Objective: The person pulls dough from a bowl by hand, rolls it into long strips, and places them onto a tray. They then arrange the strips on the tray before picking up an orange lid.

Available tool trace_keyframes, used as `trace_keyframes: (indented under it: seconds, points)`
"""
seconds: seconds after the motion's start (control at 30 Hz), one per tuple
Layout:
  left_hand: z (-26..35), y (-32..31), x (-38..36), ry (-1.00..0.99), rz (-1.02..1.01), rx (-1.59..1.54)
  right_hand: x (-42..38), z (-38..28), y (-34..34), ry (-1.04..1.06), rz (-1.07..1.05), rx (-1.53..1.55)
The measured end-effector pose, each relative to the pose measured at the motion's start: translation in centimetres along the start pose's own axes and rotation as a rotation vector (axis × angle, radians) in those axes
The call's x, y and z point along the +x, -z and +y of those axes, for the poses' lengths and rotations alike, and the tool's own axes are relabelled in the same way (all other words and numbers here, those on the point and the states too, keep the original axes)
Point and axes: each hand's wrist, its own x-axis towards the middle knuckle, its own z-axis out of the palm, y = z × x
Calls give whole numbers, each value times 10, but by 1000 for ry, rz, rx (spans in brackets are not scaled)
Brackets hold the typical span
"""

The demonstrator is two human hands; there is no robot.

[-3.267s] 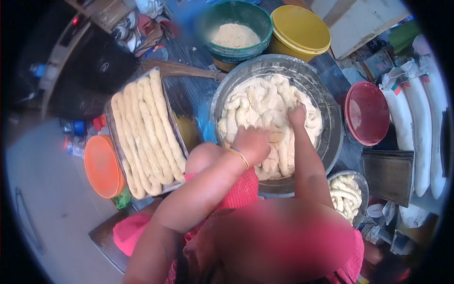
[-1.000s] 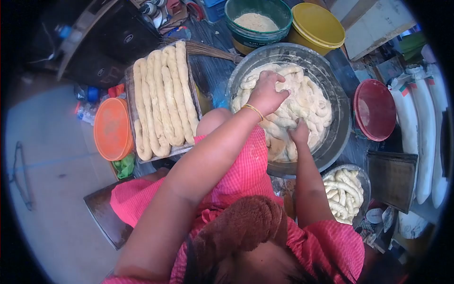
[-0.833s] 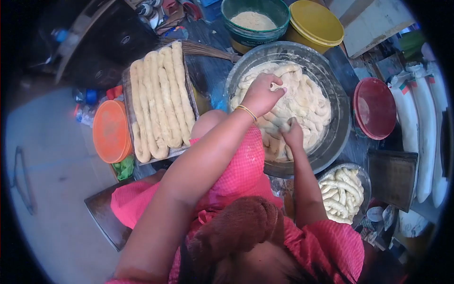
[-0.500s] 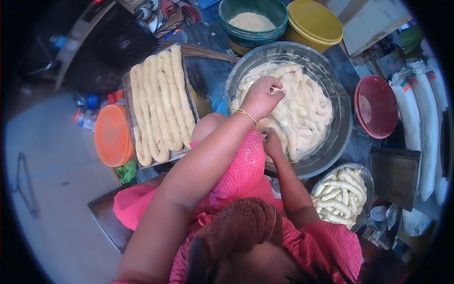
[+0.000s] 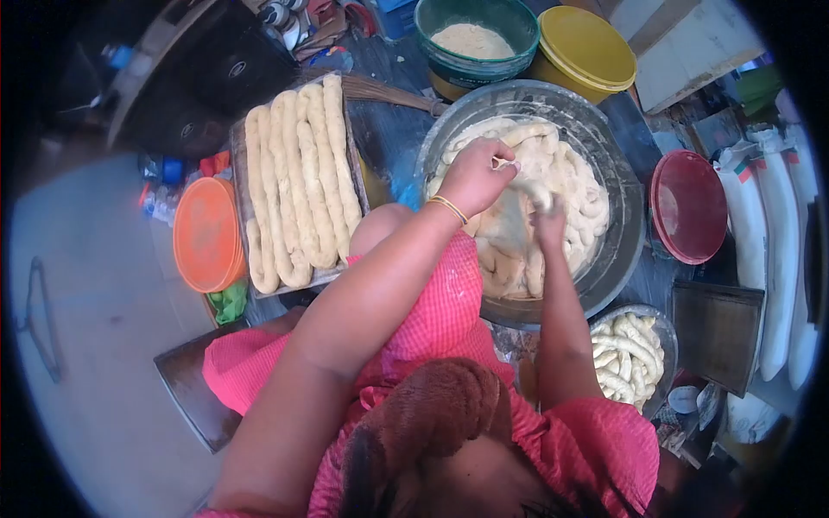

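Long pale ropes of dough (image 5: 566, 173) lie coiled in a big dark grey basin (image 5: 623, 250), floury on top. Over the basin's near left part, my left hand (image 5: 477, 179), with thin bands at its wrist, is closed in a pinch on a bit of dough. My right hand (image 5: 549, 226) is closed round a dough strand (image 5: 534, 191), which is smeared by motion. Whether both hands hold the same strand cannot be made out. Left of the basin, a tray (image 5: 357, 186) carries several thick dough ropes (image 5: 302, 181) laid side by side.
Behind the basin stand a green bowl (image 5: 423, 47) with flour and a yellow tub (image 5: 596, 43). To the right are a dark red bowl (image 5: 688, 207) and a basin of dough strips (image 5: 629, 358). An orange lid (image 5: 205, 235) sits left of the tray.
My right hand has moved up and away from the basin's near edge, lifting a dough strand. My left hand has stayed almost in place, still pinching. The view has shifted slightly.
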Motion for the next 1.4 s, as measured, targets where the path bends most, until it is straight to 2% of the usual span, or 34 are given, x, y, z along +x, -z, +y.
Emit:
trace_keyframes:
  seconds: [0.03, 0.13, 0.2, 0.23, 0.27, 0.3, 0.37, 0.4, 0.43, 0.5, 0.57, 0.6, 0.63, 0.7, 0.73, 0.8, 0.83, 0.9, 0.93, 0.97, 1.03, 1.07, 1.13, 1.17, 1.27, 1.37, 1.4]
  points:
    - [1, 1, -1, 13, 1, 1, -2, -19, 10, 1, 33, 65]
    - [-1, -3, 2, 47, -78, -44, -11, -64, 46, 35, -93, 265]
    - [-2, -9, 0, 51, -322, 116, -16, -73, 55, 21, -129, 346]
    - [0, -10, -2, 53, -327, 109, -18, -78, 53, 162, -118, 263]
    - [2, -12, -3, 72, -484, 247, -18, -79, 53, 301, -106, 177]
    - [6, -13, -6, 88, -642, 386, -6, -61, 59, 412, -107, -250]
    - [8, -18, -7, 86, -713, 431, 17, -4, 66, 414, -117, -659]
    - [9, -19, -6, 87, -775, 484, 19, 22, 63, 228, -128, -604]
    - [7, -19, -4, 86, -763, 486, 17, 43, 60, 46, -141, -545]
    - [3, -20, -5, 73, -706, 458, -12, 68, 38, 0, -42, -663]
    - [5, -20, -5, 83, -712, 436, -42, 96, 9, 77, 38, -1023]
    - [6, -21, -5, 90, -721, 414, -57, 94, -4, 123, 179, -972]
    - [6, -23, -7, 87, -732, 415, -62, 99, -9, 113, 182, -971]
    - [7, -23, -8, 55, -741, 426, -65, 99, -18, 363, 119, -816]
    - [8, -22, -8, 48, -748, 431, -70, 95, -21, 357, 128, -813]
    - [11, -20, -7, 77, -793, 415, -76, 84, -23, 519, -191, -884]
    - [9, -19, -7, 71, -794, 416, -78, 81, -19, 518, -185, -885]
    - [4, -20, -7, 61, -757, 415, -81, 78, -11, 636, -363, -850]
    - [4, -20, -7, 58, -755, 415, -77, 86, -3, 680, -326, -712]
    - [3, -20, -8, 66, -760, 406, -69, 93, 10, 681, -327, -713]
    - [1, -18, -9, 76, -755, 401, -55, 94, 26, 260, -256, -456]
    - [1, -17, -10, 68, -752, 406, -55, 90, 28, 269, -259, -455]
    - [2, -17, -10, 72, -749, 401, -66, 59, 36, 69, 123, -912]
    - [2, -18, -8, 68, -737, 399, -59, 62, 32, 82, 125, -914]
    - [3, -21, -9, 60, -752, 398, -41, 83, 12, 415, 50, -815]
    - [7, -22, -8, 45, -764, 391, -26, 78, -23, 485, -34, -827]
    - [8, -23, -8, 39, -764, 392, -24, 71, -32, 476, 84, -896]
